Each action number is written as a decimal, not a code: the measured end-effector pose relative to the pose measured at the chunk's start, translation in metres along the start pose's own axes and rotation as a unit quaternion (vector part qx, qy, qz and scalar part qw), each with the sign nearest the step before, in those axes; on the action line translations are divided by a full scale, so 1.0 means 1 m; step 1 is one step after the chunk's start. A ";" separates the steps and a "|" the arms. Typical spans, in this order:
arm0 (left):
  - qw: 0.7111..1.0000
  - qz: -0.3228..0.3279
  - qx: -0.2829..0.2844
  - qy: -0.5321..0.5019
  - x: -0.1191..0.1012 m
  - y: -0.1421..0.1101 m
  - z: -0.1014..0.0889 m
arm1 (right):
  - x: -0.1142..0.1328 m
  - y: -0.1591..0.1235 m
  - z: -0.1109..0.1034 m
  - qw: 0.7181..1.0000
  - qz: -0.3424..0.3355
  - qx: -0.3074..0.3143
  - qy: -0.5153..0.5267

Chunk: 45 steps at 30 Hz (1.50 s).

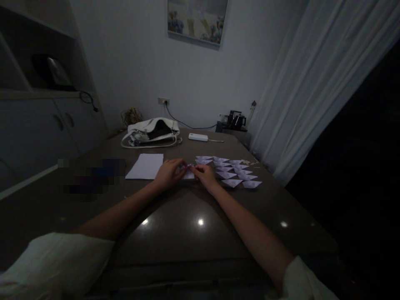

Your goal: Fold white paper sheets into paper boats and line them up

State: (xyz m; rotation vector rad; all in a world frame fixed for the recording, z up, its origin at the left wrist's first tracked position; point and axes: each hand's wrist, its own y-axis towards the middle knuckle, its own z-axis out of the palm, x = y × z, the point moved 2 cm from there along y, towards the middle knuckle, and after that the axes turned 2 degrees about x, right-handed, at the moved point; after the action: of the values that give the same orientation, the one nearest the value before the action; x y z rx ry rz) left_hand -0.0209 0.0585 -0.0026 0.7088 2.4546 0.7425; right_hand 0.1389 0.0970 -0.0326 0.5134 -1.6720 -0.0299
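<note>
Left hand and right hand are pinched on a paper piece between white sheets and paper boats, which could be knocked askew if the right hand is swung outward.

There are two hands, roughly twelve paper boats, one paper stack, one bag.

We look from the head, above and behind the left hand and right hand, facing forward and down across the table. The hands sit near mid-view; the sleeves come closest to us, and the wall stands well beyond the fingers.
</note>
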 end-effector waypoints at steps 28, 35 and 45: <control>0.997 0.054 0.032 0.051 -0.013 -0.001 -0.002 | -0.005 0.003 -0.001 0.996 -0.011 -0.050 -0.073; 0.998 0.060 0.028 -0.002 -0.011 -0.001 -0.001 | -0.006 0.004 -0.002 0.994 -0.017 -0.057 -0.086; 0.953 -0.094 -0.017 -0.288 -0.001 0.000 0.006 | -0.001 0.002 -0.002 0.992 -0.073 -0.045 -0.092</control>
State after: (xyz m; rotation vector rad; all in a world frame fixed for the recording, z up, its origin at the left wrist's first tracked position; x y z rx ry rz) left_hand -0.0167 0.0604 -0.0069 0.5678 1.9345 0.4239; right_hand 0.1401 0.0999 -0.0328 0.5771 -1.8000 -0.2662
